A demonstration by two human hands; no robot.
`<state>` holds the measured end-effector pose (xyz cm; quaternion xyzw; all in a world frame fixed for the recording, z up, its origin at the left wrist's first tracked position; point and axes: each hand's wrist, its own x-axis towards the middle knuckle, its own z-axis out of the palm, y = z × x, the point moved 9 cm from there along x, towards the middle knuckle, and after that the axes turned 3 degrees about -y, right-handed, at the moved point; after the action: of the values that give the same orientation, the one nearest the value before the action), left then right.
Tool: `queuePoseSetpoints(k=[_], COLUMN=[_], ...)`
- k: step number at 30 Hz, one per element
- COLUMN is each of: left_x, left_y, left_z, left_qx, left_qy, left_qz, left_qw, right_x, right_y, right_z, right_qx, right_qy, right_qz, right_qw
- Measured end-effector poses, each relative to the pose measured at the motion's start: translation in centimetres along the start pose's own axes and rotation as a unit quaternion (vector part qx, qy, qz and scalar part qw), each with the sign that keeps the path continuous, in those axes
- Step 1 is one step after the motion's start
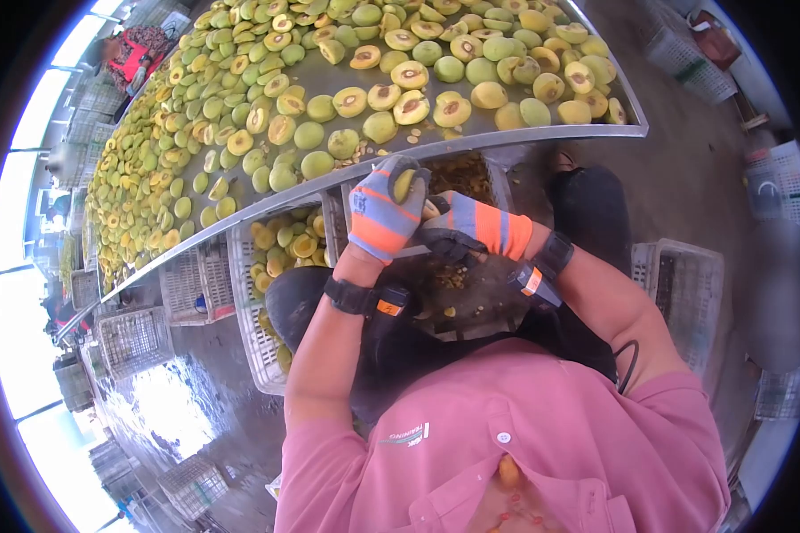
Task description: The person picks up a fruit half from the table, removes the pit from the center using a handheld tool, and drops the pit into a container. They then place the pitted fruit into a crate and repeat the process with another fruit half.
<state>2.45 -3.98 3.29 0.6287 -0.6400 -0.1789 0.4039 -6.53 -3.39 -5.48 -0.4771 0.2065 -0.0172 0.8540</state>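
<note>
Left hand [384, 213] in glove grips fruit [404, 184]; right hand [471, 229] touching beside it, its hold unclear. Pitting step likely; next, drop halves on tray [542, 135] above grip.

The table [507, 135] runs across the far side, and halved fruit [347, 102] lies spread on it. Just before the table's near edge, the left hand [380, 211] grips a fruit [404, 184], with the right hand [471, 229] touching it from the right. Below the table's edge, under both hands, stands a crate of pits [458, 275]. Left of that, also under the table's edge, a crate [258, 302] has fruit in it. Right of the table's end, more crates [684, 293] sit on the floor.
</note>
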Motion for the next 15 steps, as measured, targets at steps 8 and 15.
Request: queuePoseSetpoints(k=[8, 15], left_x=[0.1, -0.2], left_y=[-2.1, 0.3], left_z=[2.1, 0.1], left_qx=[-0.227, -0.176], left_qy=[-0.221, -0.014], left_qz=[-0.069, -0.031], left_qw=[0.946, 0.984], right_x=[0.1, -0.7], right_y=[0.4, 2.1], right_z=[-2.4, -1.1], right_qx=[-0.218, 0.193], right_qy=[-0.030, -0.124], right_qz=[-0.071, 0.032], right_qw=[0.973, 0.973])
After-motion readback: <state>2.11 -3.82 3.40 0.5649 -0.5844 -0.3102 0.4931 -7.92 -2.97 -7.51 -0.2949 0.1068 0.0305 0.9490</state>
